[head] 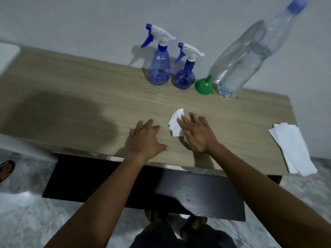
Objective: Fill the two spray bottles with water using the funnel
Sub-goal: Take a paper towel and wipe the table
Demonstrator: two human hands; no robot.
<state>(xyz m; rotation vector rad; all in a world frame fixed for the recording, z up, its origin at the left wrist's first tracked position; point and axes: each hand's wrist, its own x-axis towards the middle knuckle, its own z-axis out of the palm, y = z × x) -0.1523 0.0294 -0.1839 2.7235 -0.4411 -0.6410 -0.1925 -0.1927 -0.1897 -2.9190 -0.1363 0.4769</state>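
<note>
Two blue spray bottles stand at the back of the wooden table (pixel 71 90), a taller one (pixel 160 67) on the left and a shorter round one (pixel 185 74) beside it, both with white-and-blue trigger heads on. A green funnel (pixel 204 85) lies mouth-down to their right. A large clear water bottle (pixel 250 56) with a blue cap stands next to the funnel. My left hand (pixel 146 138) rests flat on the table, fingers spread. My right hand (pixel 195 133) presses flat on a crumpled white tissue (pixel 175 122) near the front edge.
A stack of white tissues (pixel 292 147) lies on the table's right end, overhanging the front edge. A dark lower shelf (pixel 107 179) sits below the tabletop. A sandalled foot (pixel 6 170) of another person shows at the left, on the marbled floor.
</note>
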